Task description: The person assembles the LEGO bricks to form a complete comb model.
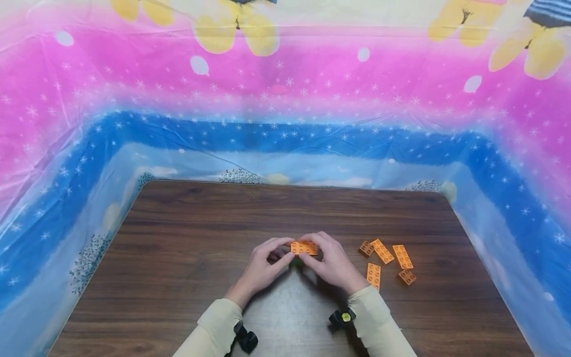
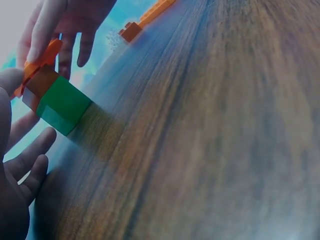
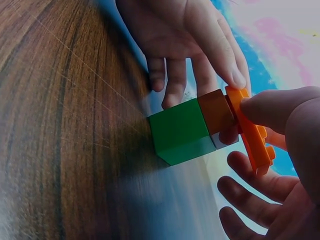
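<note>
In the head view my left hand (image 1: 263, 265) and my right hand (image 1: 332, 260) meet over a small stack near the middle of the table. An orange 2x4 toy brick (image 1: 304, 248), thin and studded, lies across its top. Each hand pinches one end of that brick between thumb and fingers. Below it, the right wrist view shows a brown brick (image 3: 217, 111) and a small whitish piece (image 3: 225, 140), both over a larger green block (image 3: 182, 131). The green block stands on the wooden table. The orange brick sticks out past the brown one and looks slightly tilted against it.
Right of my hands on the dark wooden table (image 1: 187, 213) lie several loose bricks: orange ones (image 1: 382, 251), (image 1: 403, 257), (image 1: 373, 275) and smaller brown ones (image 1: 367, 248), (image 1: 407, 276). A patterned pink and blue cloth (image 1: 285, 134) hangs around the table's back and sides.
</note>
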Motion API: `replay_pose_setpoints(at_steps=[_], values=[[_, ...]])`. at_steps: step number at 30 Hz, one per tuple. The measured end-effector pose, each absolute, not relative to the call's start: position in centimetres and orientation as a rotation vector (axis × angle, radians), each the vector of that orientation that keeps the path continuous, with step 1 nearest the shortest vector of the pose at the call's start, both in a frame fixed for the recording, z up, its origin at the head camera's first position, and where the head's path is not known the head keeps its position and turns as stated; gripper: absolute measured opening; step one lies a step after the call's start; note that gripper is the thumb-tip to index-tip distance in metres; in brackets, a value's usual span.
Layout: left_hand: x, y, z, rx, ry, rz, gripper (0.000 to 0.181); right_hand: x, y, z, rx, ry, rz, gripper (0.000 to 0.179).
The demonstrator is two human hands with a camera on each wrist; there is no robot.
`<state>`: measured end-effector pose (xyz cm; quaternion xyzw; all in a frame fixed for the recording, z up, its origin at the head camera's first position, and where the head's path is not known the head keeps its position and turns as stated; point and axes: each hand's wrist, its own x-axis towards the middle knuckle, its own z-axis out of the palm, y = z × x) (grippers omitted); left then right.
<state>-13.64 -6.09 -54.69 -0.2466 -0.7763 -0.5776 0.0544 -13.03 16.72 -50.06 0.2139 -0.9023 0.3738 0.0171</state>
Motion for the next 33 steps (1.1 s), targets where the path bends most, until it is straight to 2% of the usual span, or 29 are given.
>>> replay_pose_setpoints(at_steps=[23,33], values=[[-13.6,-5.8,-54.5,-0.793,-2.306,-1.698,0.033,-12.9,16.4,-50.1,0.639,-2.832,1.143,0.033],[-12.1,-5.5,-51.7,-0.743,-2.312,-1.756,0.029,-13.1,16.7,-50.8,0.657,-2.806,1.174,0.032]])
